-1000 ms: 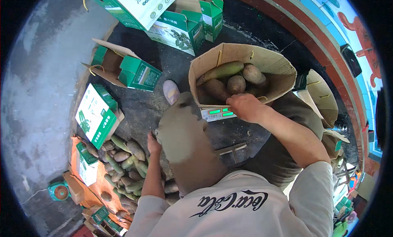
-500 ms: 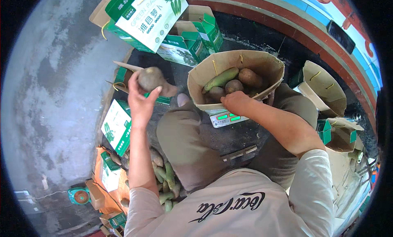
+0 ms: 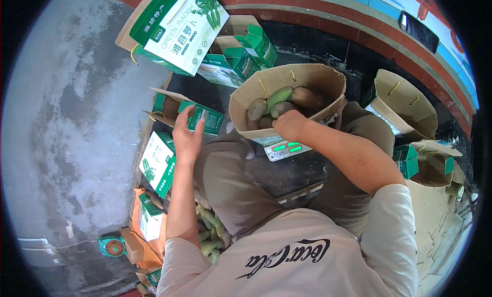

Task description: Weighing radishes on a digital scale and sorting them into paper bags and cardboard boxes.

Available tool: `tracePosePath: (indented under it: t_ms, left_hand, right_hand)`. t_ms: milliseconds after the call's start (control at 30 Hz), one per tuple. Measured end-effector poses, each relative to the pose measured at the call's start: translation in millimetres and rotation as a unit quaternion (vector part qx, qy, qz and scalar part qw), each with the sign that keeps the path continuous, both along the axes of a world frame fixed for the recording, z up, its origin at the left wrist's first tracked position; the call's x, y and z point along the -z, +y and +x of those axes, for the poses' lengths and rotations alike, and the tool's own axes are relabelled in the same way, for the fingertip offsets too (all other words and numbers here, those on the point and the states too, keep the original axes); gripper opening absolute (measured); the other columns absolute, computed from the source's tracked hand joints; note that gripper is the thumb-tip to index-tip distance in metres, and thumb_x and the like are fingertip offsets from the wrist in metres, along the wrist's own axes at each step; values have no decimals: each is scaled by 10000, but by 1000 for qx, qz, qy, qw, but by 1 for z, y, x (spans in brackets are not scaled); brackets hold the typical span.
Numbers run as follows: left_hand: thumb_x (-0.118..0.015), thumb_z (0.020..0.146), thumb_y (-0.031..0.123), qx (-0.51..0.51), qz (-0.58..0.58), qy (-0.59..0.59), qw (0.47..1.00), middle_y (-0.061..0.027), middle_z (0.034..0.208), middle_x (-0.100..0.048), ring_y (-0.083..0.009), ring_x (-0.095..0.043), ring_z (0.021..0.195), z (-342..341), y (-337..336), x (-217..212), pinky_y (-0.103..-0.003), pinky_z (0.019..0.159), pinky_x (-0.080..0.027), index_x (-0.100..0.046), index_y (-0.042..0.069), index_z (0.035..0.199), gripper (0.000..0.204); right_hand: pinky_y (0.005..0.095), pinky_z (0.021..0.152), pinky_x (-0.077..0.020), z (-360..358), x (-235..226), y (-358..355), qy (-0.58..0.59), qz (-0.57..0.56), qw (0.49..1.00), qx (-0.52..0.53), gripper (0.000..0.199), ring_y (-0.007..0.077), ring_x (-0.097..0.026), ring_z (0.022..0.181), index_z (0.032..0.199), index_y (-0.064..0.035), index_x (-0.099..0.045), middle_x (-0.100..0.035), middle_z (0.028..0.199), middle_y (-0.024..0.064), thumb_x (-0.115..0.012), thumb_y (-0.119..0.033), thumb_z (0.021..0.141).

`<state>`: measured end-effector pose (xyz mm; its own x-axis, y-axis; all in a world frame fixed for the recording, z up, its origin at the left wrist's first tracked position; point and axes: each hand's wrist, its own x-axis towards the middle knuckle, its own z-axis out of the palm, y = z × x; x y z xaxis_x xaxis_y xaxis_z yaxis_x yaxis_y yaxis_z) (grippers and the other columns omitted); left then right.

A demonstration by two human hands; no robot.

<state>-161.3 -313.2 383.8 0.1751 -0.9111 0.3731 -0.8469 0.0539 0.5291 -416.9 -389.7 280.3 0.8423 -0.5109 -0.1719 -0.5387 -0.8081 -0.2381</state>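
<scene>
An uncovered cardboard box (image 3: pixel 246 94) with yellow cord loops stands between my knees. Inside it lie a green radish (image 3: pixel 280 98), a long brown-skinned radish (image 3: pixel 307 98) and several rounder brownish ones, including a round root (image 3: pixel 257 109) by the left wall. My right hand (image 3: pixel 290 124) is closed over the box's near rim, its fingertips partly hidden. Under the box sits a digital scale (image 3: pixel 286 150) with lit green displays. My left hand (image 3: pixel 188 138) is empty, fingers apart, raised left of the box in front of a small green carton (image 3: pixel 207 120).
Radishes (image 3: pixel 211 230) lie heaped by my left leg. Large white-and-green cartons (image 3: pixel 187 30) stand at the far left, with another carton (image 3: pixel 159 161) beside my left arm. Two cardboard boxes (image 3: pixel 405 102) stand on the right. A phone (image 3: pixel 419 32) rests on the ledge at the back.
The round root has left my left hand and now lies in the box's left side. My left hand has opened. My right hand stays at the rim; the view has shifted slightly.
</scene>
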Motion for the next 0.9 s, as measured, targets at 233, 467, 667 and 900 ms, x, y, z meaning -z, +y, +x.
tracePosePath:
  t_ms: [233, 467, 667, 900]
  left_hand:
    - [-621, 806, 91, -51, -40, -31, 997, -141, 1068, -587, -262, -559, 993, 15, 35, 2, -332, 862, -429, -544, 17, 1122, 334]
    - [-601, 826, 107, -70, -66, -103, 990, -178, 1085, -566, -317, -532, 1026, 14, 50, 7, -365, 901, -401, -533, -11, 1121, 325]
    - [-586, 838, 130, -71, -85, -175, 978, -195, 1113, -553, -350, -513, 1043, 23, 53, 12, -398, 913, -393, -515, -25, 1139, 347]
    - [-576, 848, 150, -78, -80, -184, 977, -207, 1118, -549, -355, -512, 1051, 31, 63, 19, -402, 915, -392, -506, -25, 1159, 364]
  right_hand:
    - [420, 717, -493, -13, -13, -11, 32, 2, 999, 21, 200, 304, -634, 831, 868, -60, -652, -654, 864, 157, -503, -174, 799]
    - [411, 723, -486, -37, -14, -24, -70, -63, 991, 90, 196, 307, -620, 815, 855, -64, -628, -640, 812, 138, -570, -246, 813]
    - [410, 728, -503, -49, -15, -22, -58, -60, 991, 107, 206, 310, -626, 864, 845, -42, -657, -649, 885, 153, -538, -208, 817]
    - [416, 747, -500, -58, -19, -18, -30, -36, 991, 125, 206, 312, -620, 891, 873, -29, -647, -640, 916, 166, -545, -200, 820]
